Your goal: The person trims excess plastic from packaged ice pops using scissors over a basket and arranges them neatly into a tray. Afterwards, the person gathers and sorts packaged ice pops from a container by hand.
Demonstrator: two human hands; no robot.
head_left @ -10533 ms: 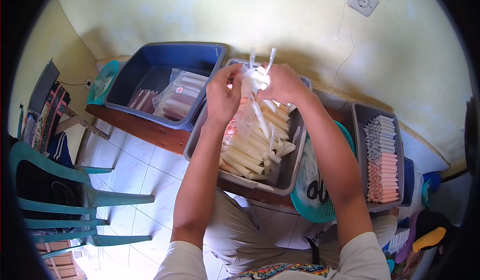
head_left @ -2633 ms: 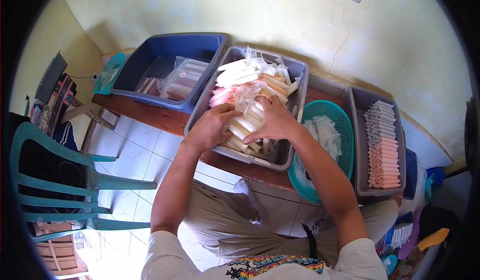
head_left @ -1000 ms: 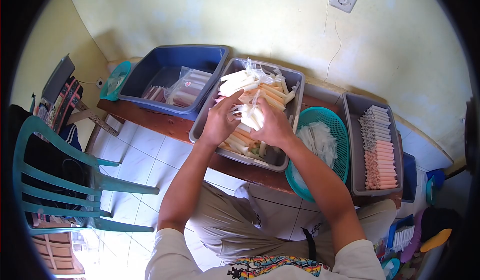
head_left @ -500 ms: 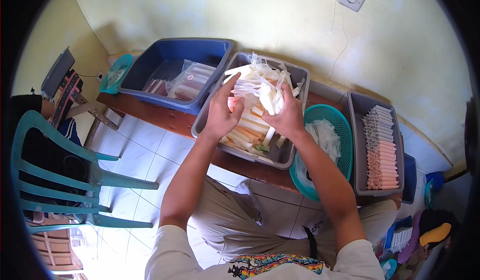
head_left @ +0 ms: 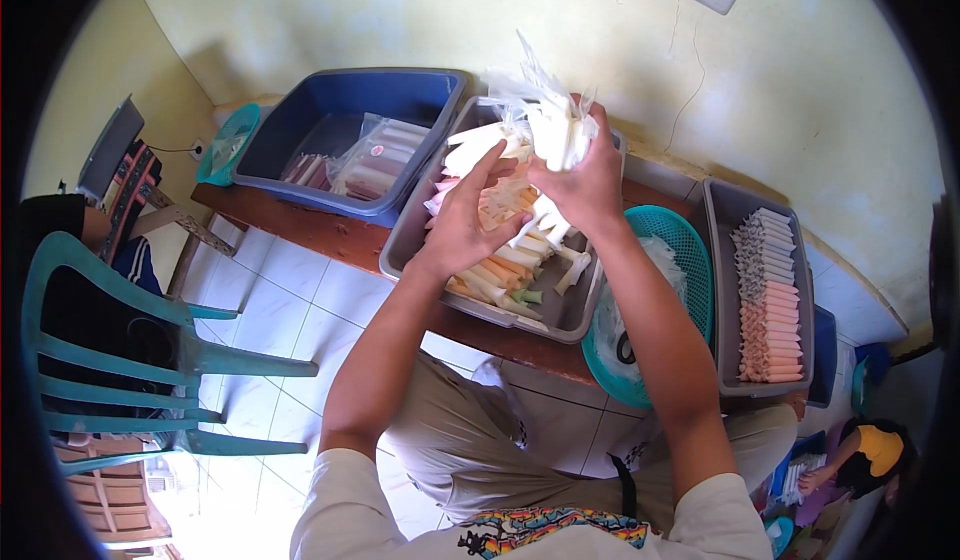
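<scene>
My right hand (head_left: 585, 185) grips a bundle of white tube-shaped packets (head_left: 560, 132), held upright over the far right part of a grey tub (head_left: 570, 328). A loose clear plastic bag (head_left: 535, 75) rises above the bundle. On the tub's left side, my left hand (head_left: 468, 218) is open, fingers spread and thumb apart, with nothing in it. Under both hands lie more filled tubes in white, orange (head_left: 508, 272) and pink, plus a green one (head_left: 525, 298). The lower part of the bundle is partly hidden by my right hand.
A blue tub (head_left: 290, 205) with bagged brownish tubes stands left. To the right are a teal basket (head_left: 655, 400) of clear plastic and a grey tub (head_left: 715, 260) of stacked tubes. A teal chair (head_left: 120, 355) stands left; another person (head_left: 875, 460) is at the lower right.
My right hand has lifted the white bundle up and away from the other tubes. My left hand has come off the plastic and opened. The person at lower right has leaned into view.
</scene>
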